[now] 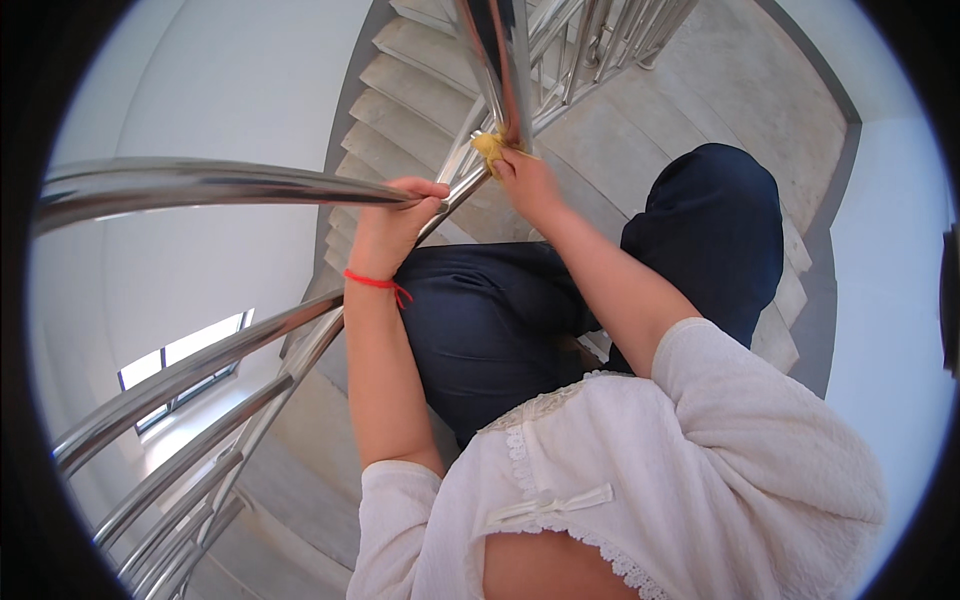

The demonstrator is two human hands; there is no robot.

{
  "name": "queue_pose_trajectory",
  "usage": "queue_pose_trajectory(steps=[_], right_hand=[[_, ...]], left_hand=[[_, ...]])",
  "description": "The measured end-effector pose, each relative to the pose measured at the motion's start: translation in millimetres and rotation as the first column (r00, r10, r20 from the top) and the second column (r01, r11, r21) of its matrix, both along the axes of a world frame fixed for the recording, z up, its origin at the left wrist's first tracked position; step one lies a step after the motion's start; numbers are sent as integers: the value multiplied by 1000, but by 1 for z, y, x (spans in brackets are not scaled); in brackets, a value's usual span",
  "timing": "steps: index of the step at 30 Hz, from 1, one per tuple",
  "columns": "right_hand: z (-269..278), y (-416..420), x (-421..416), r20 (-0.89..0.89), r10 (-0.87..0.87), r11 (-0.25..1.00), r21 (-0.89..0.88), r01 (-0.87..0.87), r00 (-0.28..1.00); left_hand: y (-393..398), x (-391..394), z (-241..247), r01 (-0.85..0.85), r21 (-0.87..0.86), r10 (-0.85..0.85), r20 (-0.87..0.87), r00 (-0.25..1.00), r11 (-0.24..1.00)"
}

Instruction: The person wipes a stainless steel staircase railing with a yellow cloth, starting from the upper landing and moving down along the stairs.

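Note:
My left hand (394, 225) is wrapped around the lower end of a polished metal baluster (225, 184), and a red cord circles that wrist. In my right hand (529, 184) is a bunched yellow cloth (490, 150). The cloth presses against the low part of a thicker, shiny metal post (499, 67), close to where it meets the sloping bottom rail (469, 184). Part of the cloth is hidden behind my fingers and the post.
More balusters (202, 382) run along the railing at lower left. Concrete stairs (409, 97) descend beyond the railing, and a landing (742, 90) lies at upper right. My bent knee (709, 217) is beside my right forearm. A window (187, 367) shows at left.

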State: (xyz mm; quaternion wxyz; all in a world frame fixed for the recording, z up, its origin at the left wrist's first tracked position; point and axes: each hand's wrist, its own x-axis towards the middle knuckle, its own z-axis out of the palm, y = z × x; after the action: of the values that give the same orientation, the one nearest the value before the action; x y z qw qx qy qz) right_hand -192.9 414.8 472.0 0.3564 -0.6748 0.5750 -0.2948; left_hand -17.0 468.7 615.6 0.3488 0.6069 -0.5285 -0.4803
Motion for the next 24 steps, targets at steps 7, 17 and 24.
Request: queue_pose_trajectory(steps=[7,17,24], right_hand=[[39,41,18,86,232,972,-58,-227,969],[34,39,21,229,303,953,-70,-295,925],[9,12,7,66,47,993,103,-54,997]], left_hand=[[-3,-1,-3,18,-9,-18,37,999,1000],[-2,1,-6,23,-72,-22,16,1000,997],[0,0,-1,-4,-35,6,65,998,999]])
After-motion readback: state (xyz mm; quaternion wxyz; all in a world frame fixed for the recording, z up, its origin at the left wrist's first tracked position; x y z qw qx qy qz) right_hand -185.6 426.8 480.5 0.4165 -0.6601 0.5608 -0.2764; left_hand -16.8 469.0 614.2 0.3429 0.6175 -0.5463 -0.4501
